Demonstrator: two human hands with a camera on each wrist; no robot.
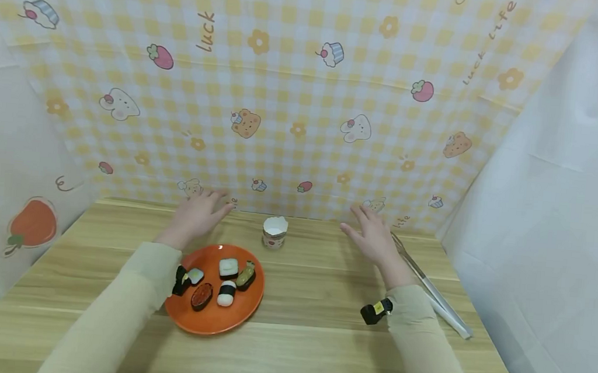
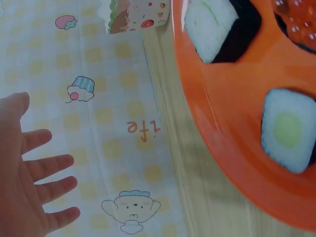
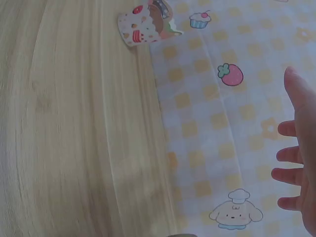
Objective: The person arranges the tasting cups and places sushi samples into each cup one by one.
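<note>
Cloth (image 1: 306, 99) printed with yellow checks was hung behind the table (image 1: 312, 357), on which loose things could be upset by any hurried sweep. The left sleeve (image 1: 121, 301) was held over the left rim of the orange plate (image 1: 214, 325), which might be skewed if it were caught by the cuff. The tongs (image 1: 452, 317), laid aslant at the right and partly covered by the right sleeve (image 1: 424, 337), could be nudged off the side were that arm swung outward. Both the left hand (image 1: 197, 216) and the right hand (image 1: 371, 236) were held near the back edge with fingers spread; nothing was gripped, and whether anything was touched could not be told. The paper cup (image 1: 274, 234), stood upright between them, was judged light enough to be tipped by a knock. On the plate, the roe-topped sushi (image 1: 202, 297) and, smaller, the cucumber roll (image 1: 196, 276) seemed likeliest to be brushed aside, being nearest the sleeve.
</note>
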